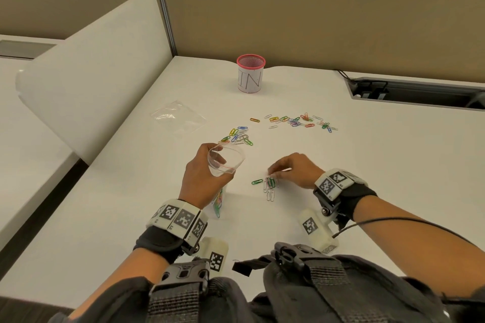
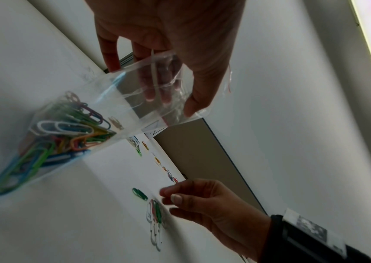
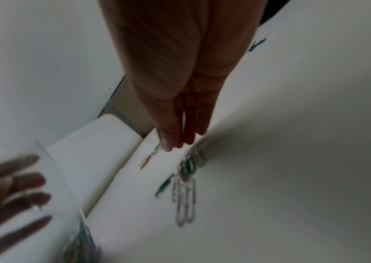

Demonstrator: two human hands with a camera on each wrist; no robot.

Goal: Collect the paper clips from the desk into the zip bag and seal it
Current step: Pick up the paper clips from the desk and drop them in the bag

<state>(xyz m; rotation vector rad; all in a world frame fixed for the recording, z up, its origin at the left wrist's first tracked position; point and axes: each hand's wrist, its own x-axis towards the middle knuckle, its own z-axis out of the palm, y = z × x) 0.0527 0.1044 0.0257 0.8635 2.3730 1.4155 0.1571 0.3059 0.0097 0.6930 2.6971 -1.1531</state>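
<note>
Upright, zip bag [image 1: 223, 165] hangs mouth-up from left hand [image 1: 199, 176].

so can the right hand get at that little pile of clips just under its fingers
Probably yes: the right hand hovers directly above the small pile of clips, and nothing lies between them; the left hand holds the zip bag off to the side.

White desk [image 1: 367, 191], tan partition [image 1: 315, 21], possibly cable tray [image 1: 420, 93].

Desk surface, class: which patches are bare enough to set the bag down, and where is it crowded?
Bare: the white desk right of the right hand, and the near-left corner below the left hand. Crowded: the coloured paper clips before the red mesh cup, the cluster beside the spare clear bag, and between the hands.
</note>
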